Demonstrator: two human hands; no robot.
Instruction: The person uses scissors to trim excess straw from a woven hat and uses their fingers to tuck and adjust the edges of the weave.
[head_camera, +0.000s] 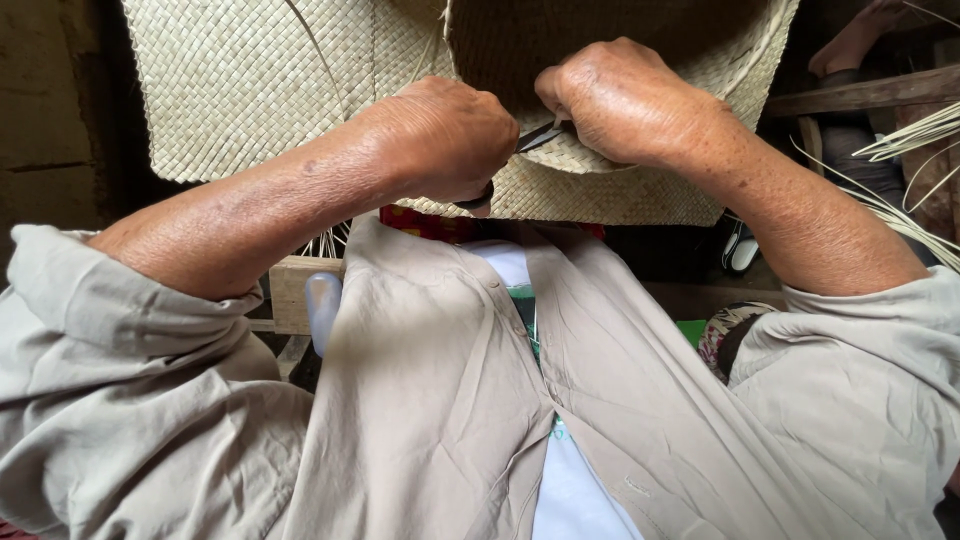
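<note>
1. A person's left hand (440, 135) closes on a dark-handled knife (535, 138), its blade at the rim of a woven straw hat (600, 190); the right hand (620, 100) pinches that rim.
2. Beside the hat lies a flat woven mat (240, 90); the weave looks finished, the edge apparently being trimmed.
3. Loose straw strips (910, 135) lie right of the hat.

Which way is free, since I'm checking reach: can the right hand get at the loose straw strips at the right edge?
Probably yes. The right hand rests on the woven mat, and nothing lies between it and the loose straw strips, though it pinches something now.
</note>
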